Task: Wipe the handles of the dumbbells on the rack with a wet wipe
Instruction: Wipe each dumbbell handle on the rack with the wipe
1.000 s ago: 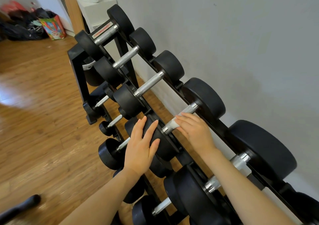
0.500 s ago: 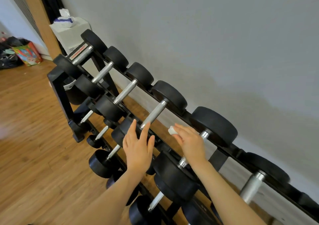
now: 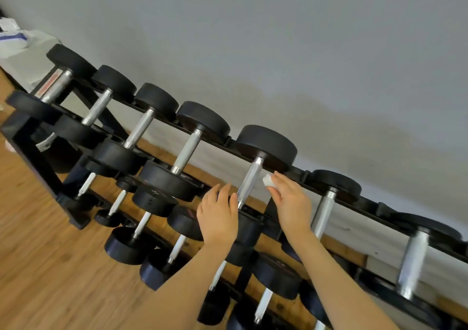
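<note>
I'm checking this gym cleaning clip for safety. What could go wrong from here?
1. The left hand rests on the front head of a dumbbell; a push could shift it in its cradle and pinch fingers.
2. The right hand pinches only a small wad of wet wipe beside the handle; it may slip out or miss part of the grip.

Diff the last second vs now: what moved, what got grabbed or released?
The right hand lifted off the handle it was wiping and now sits beside it, pinching the wet wipe clear of the metal. The left hand stayed flat on that dumbbell's near weight. Nothing grabbed or released; the dumbbells stayed on the rack; only the camera swung.
</note>
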